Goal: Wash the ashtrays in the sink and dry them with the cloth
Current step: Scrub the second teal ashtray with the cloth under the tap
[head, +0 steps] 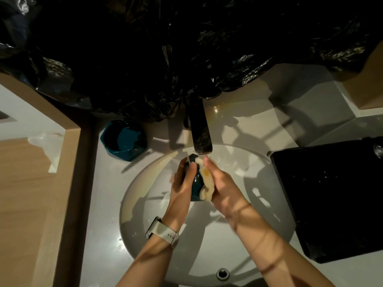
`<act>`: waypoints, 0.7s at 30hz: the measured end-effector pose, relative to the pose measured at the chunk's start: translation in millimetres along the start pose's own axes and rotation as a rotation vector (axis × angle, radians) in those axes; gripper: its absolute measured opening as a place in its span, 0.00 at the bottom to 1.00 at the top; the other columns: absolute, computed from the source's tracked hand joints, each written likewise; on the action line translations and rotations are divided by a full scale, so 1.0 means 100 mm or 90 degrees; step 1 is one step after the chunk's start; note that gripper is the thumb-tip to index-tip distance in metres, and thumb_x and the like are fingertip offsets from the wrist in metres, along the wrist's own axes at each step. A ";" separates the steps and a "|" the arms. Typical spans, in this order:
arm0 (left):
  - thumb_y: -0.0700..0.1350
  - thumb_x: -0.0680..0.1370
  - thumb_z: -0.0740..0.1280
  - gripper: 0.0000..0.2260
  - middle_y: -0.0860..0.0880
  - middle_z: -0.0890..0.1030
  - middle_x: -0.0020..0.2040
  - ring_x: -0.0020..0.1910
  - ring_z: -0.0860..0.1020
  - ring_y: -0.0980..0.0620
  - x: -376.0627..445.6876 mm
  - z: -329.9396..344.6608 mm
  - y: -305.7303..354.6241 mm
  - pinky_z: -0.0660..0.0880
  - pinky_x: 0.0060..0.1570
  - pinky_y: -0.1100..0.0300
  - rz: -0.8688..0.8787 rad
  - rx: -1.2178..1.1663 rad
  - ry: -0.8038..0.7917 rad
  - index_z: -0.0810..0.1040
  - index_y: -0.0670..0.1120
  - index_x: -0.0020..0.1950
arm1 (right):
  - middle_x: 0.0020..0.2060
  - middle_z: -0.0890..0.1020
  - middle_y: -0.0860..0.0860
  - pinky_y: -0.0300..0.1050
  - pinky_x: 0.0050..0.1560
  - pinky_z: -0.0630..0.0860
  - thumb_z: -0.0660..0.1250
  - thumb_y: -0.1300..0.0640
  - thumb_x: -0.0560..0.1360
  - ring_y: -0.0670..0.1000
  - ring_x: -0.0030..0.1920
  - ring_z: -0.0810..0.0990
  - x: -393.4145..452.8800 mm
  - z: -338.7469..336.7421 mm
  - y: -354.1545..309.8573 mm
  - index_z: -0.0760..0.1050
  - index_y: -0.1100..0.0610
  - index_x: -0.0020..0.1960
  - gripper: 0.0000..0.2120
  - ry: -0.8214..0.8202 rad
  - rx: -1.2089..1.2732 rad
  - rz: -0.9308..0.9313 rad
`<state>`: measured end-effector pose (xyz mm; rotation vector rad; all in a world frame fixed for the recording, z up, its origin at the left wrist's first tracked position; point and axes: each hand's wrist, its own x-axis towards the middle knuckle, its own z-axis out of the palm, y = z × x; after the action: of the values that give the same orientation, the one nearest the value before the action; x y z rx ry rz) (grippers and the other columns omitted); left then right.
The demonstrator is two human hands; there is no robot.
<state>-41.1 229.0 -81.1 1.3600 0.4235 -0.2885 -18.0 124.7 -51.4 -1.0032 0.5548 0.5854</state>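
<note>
Over the round white sink (145,204), just under the dark tap spout (202,137), my left hand (182,181) grips a dark teal ashtray (195,183) held on its edge. My right hand (219,183) presses a pale cream cloth or sponge (207,185) with a yellow patch against the ashtray's right side, fingers wrapped round it. A second teal ashtray (124,139), faceted and glossy, sits on the white counter left of the tap. I cannot tell if water runs from the spout.
Black plastic sheeting (186,48) covers the wall or mirror behind the tap. A black tray-like slab (331,199) lies on the counter at right. A wooden partition (83,183) borders the counter at left. The overflow hole (222,274) sits at the sink's near rim.
</note>
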 end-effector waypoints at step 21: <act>0.68 0.72 0.58 0.27 0.43 0.81 0.58 0.54 0.81 0.46 0.21 -0.06 0.15 0.78 0.56 0.47 -0.239 -0.178 -0.004 0.79 0.50 0.58 | 0.39 0.85 0.56 0.54 0.49 0.82 0.69 0.52 0.75 0.54 0.41 0.84 -0.08 -0.03 0.05 0.81 0.58 0.51 0.10 -0.014 -0.154 -0.134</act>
<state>-16.7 238.8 -78.7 1.0017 0.6889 -0.5215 -27.9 122.7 -50.5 -1.2653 0.3572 0.4828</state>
